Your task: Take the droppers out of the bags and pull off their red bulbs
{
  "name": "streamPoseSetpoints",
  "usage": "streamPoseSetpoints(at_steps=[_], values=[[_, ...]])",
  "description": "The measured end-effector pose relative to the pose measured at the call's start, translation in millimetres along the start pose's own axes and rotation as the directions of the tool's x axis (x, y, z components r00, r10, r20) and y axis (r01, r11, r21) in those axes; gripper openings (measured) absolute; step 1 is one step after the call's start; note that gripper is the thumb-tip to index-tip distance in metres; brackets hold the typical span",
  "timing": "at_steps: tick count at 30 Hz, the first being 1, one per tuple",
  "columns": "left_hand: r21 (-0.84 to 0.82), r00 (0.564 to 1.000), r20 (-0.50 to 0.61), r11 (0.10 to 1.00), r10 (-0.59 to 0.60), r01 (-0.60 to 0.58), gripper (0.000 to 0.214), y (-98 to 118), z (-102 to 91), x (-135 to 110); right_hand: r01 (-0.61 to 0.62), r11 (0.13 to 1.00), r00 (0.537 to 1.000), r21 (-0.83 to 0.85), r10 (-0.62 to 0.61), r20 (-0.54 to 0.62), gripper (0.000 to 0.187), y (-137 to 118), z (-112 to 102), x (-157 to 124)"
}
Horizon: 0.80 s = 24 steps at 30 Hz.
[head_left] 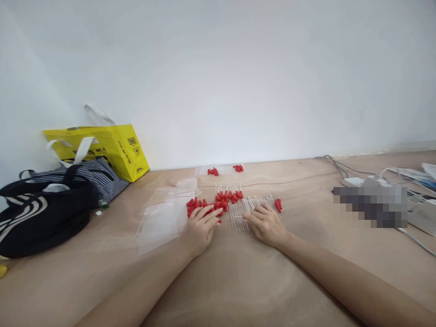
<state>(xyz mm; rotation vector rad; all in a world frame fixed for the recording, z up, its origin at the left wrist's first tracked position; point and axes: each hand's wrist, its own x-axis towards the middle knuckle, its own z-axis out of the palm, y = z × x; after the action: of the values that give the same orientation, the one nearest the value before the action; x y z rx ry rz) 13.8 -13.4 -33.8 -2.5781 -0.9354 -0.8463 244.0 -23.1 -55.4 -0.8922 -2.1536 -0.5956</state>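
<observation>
My left hand (200,227) is over a pile of red rubber bulbs (191,206), its fingers bent together around one small red bulb (219,221) at the fingertips. To its right, my right hand (265,225) is closed on a thin clear tube (239,217) that points left, crosswise to the others. Beneath that hand lies a row of clear tubes (235,213), side by side. Clear droppers with red bulbs (230,196) lie just behind the hands. Two red bulbs (278,205) rest right of the row. My palms hide part of both groups.
Clear plastic bags (163,218) lie flat on the left. More red bulbs (213,171) and a second cluster (238,168) are at the back, near the wall. A yellow bag (126,152), a striped bag (112,181) and a black bag (64,218) stand left; cables (335,164) run right.
</observation>
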Motion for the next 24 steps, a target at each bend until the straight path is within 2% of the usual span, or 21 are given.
streamPoseSetpoints(at_steps=[4,9,14,17,20,24], values=[[-0.125,0.995,-0.046,0.989,-0.089,0.082,0.024,0,7.1,-3,-0.148,0.989,0.987,-0.024,0.149,0.06,0.031,4,8,-3],[-0.21,0.978,-0.061,0.96,-0.201,0.184,0.03,0,8.7,-2,-0.331,0.942,0.935,0.048,0.321,0.147,0.033,3,21,2],[-0.254,0.945,-0.073,0.923,-0.317,0.29,0.027,-2,7.5,1,-0.367,0.928,0.921,0.066,0.353,0.166,0.035,-3,30,11],[-0.293,0.902,-0.055,0.871,-0.427,0.395,0.02,-7,7.3,3,-0.378,0.926,0.911,0.011,0.37,0.182,0.032,-5,34,15],[-0.246,0.852,-0.019,0.829,-0.523,0.503,0.016,-17,2.8,10,-0.394,0.919,0.897,-0.014,0.388,0.213,0.029,-6,35,16],[-0.044,0.829,0.128,0.832,-0.544,0.553,0.013,-38,-4.8,29,-0.409,0.913,0.878,-0.017,0.398,0.267,0.023,-9,30,19]])
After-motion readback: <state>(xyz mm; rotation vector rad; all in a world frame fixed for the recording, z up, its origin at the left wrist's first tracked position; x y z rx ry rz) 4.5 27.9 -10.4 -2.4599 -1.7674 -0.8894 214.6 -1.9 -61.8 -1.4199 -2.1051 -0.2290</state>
